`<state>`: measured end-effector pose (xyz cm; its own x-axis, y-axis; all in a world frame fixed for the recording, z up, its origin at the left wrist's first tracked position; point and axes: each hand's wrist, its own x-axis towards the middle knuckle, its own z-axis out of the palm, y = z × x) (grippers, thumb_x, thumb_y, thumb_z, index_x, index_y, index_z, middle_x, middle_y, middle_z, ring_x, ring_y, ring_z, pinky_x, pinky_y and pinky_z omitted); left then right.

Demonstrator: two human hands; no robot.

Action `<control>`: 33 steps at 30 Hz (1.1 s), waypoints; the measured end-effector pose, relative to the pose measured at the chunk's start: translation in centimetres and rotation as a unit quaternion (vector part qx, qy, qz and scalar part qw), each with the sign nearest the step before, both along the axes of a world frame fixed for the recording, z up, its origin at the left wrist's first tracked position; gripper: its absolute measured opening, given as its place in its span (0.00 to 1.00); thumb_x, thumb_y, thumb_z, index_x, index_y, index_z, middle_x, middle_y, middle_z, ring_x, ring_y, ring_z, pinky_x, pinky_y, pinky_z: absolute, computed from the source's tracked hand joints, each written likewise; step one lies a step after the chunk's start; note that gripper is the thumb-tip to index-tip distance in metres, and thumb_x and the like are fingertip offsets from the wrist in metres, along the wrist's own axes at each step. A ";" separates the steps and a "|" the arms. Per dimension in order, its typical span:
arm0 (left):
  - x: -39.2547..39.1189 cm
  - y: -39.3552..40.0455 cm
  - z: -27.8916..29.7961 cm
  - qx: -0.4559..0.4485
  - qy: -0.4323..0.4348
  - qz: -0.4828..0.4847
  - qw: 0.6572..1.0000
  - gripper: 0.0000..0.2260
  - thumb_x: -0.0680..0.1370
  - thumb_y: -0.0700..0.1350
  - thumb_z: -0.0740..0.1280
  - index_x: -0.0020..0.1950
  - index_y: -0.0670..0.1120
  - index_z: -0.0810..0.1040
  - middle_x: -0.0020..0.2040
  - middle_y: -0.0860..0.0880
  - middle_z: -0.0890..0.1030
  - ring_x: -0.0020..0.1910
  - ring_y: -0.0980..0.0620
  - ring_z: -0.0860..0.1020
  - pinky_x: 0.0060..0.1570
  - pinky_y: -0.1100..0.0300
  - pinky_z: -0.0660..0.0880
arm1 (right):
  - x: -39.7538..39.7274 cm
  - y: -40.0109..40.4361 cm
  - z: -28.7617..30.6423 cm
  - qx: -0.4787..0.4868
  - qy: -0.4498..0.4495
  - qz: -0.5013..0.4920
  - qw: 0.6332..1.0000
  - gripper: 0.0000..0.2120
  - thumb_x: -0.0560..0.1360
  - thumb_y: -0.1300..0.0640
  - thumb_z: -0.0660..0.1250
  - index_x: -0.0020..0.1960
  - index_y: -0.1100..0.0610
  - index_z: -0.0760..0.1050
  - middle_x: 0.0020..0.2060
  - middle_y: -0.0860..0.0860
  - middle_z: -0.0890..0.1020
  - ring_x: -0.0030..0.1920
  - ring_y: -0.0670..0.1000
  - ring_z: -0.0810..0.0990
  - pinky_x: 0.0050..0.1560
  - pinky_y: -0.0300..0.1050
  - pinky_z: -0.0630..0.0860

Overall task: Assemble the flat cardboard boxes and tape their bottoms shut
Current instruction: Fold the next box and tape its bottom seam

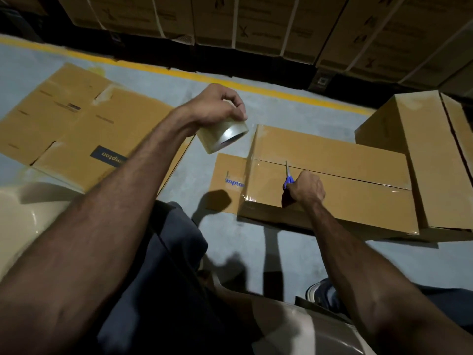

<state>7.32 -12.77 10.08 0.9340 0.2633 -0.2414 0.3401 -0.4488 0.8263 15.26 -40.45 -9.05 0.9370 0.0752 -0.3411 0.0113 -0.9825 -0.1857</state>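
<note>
An assembled cardboard box (345, 201) lies on the floor in front of me, its flaps meeting along a centre seam with clear tape over the left end. My right hand (307, 187) rests on the box and grips blue-handled scissors (288, 178), whose blades point up at the seam. My left hand (217, 105) holds a roll of clear tape (222, 138) in the air, just left of the box's far left corner. A strip of tape seems to run from the roll to the box.
Flattened boxes (84, 131) lie on the floor at left. Another assembled box (422, 155) stands to the right, against the one I work on. Strapped cartons (256, 21) are stacked behind a yellow floor line (179, 73). My legs and a shoe (322, 290) are below.
</note>
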 end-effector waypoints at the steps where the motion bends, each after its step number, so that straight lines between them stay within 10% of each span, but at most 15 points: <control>1: 0.1 0.1 0.1 -0.008 -0.002 0.000 1.000 0.02 0.77 0.43 0.75 0.47 0.45 0.86 0.46 0.51 0.84 0.42 0.53 0.78 0.38 0.61 0.73 | 0.2 0.3 -0.1 -0.003 -0.006 -0.007 1.000 0.13 0.76 0.52 0.77 0.42 0.58 0.77 0.41 0.56 0.83 0.43 0.58 0.82 0.41 0.51 0.80; 9: 1.4 -0.2 0.6 -0.012 -0.001 -0.009 1.000 0.03 0.78 0.41 0.73 0.50 0.43 0.86 0.44 0.54 0.82 0.40 0.61 0.75 0.30 0.71 0.70 | -5.8 0.2 -1.1 0.146 -0.080 -0.157 0.973 0.07 0.81 0.55 0.68 0.54 0.56 0.84 0.48 0.55 0.86 0.47 0.57 0.83 0.51 0.57 0.83; 13: 2.3 -0.7 1.2 -0.021 -0.023 0.007 0.999 0.03 0.78 0.41 0.73 0.50 0.44 0.85 0.44 0.55 0.81 0.42 0.62 0.75 0.34 0.68 0.70 | -12.7 1.2 -2.5 0.238 -0.104 0.056 0.964 0.10 0.82 0.54 0.70 0.62 0.54 0.82 0.55 0.49 0.83 0.56 0.50 0.79 0.59 0.52 0.78; 20: 2.2 -0.1 1.2 -0.015 -0.021 0.013 1.000 0.04 0.77 0.42 0.74 0.51 0.43 0.86 0.47 0.53 0.82 0.45 0.59 0.76 0.40 0.62 0.69 | -8.2 2.3 -3.3 0.105 -0.118 0.320 0.934 0.14 0.83 0.51 0.69 0.65 0.57 0.83 0.68 0.52 0.80 0.64 0.52 0.80 0.65 0.52 0.80; 33: 2.9 0.8 1.2 0.009 -0.043 0.027 0.999 0.01 0.77 0.44 0.74 0.48 0.47 0.85 0.44 0.57 0.81 0.45 0.61 0.75 0.41 0.63 0.67 | -7.8 1.6 -7.4 0.108 -0.210 0.346 0.908 0.23 0.76 0.47 0.77 0.65 0.61 0.82 0.66 0.57 0.82 0.70 0.59 0.78 0.69 0.58 0.77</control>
